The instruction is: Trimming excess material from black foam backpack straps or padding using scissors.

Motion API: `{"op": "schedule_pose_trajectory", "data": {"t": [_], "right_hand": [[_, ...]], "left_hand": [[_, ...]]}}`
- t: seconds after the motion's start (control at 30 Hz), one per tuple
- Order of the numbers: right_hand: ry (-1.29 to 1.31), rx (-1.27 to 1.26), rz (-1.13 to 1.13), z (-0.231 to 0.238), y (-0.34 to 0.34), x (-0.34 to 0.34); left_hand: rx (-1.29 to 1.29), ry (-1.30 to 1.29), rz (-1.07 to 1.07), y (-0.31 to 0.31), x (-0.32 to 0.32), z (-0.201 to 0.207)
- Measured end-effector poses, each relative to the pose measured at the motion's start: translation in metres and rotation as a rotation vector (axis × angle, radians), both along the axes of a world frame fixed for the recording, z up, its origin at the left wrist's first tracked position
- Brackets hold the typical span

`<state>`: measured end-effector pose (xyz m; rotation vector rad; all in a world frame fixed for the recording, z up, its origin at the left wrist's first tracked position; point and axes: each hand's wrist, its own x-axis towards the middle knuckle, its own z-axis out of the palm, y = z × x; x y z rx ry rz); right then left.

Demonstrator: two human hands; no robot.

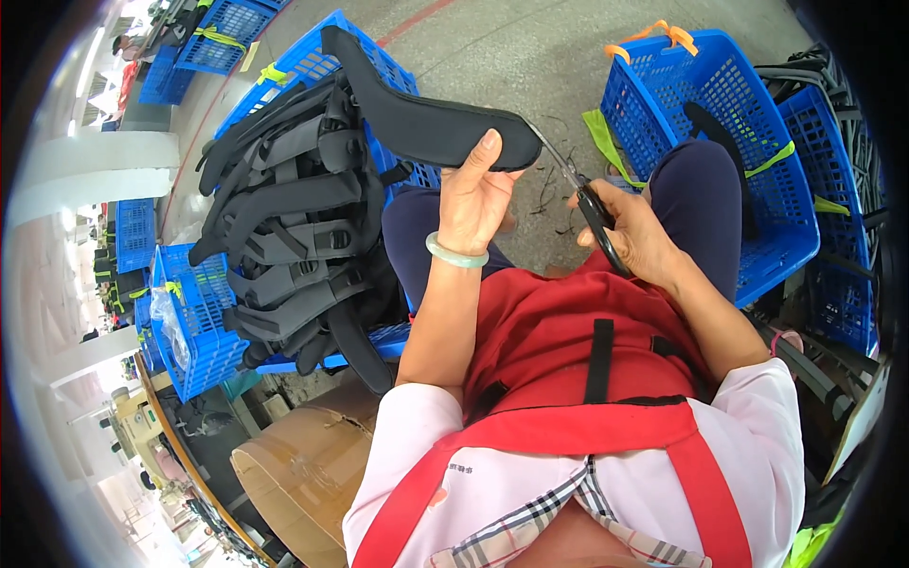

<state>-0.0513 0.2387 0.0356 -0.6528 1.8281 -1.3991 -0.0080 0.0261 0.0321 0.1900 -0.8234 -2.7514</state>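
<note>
head view: my l hand (473, 199) grips black padded strap (431, 123) up front, r hand (639, 227) holds scissors (595, 210) w/ tips at its rounded end; l blue crate (305, 59) heaped w/ dark straps (298, 204), r blue crate (778, 220) has black piece (718, 131) inside; cardboard box (312, 464) by l arm, contents hidden

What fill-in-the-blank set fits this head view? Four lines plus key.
1. The right hand grips scissors with ____ handles.
2. Seen in the picture, the scissors are at the ____ end of the padded black strap held in the left hand.
3. A pale ____ bangle circles the left wrist.
4. The heap of dark straps lies on the person's ____ side.

Missing words: black; right; green; left.
</note>
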Motion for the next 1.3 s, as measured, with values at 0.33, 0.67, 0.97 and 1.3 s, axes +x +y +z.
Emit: {"op": "schedule_pose_trajectory", "data": {"t": [0.33,0.67,0.97,1.3], "right_hand": [[0.053,0.117,0.054,0.012,0.008,-0.004],[0.074,0.089,0.069,0.015,0.009,-0.004],[0.253,0.177,0.132,0.022,0.011,-0.013],[0.339,0.210,0.146,0.033,0.003,-0.007]], "left_hand": [[-0.170,0.034,-0.038,-0.010,0.007,-0.002],[-0.230,0.029,-0.067,-0.009,0.010,-0.007],[-0.528,0.003,-0.061,-0.015,0.016,-0.014],[-0.258,0.015,-0.127,-0.013,0.020,-0.021]]}}
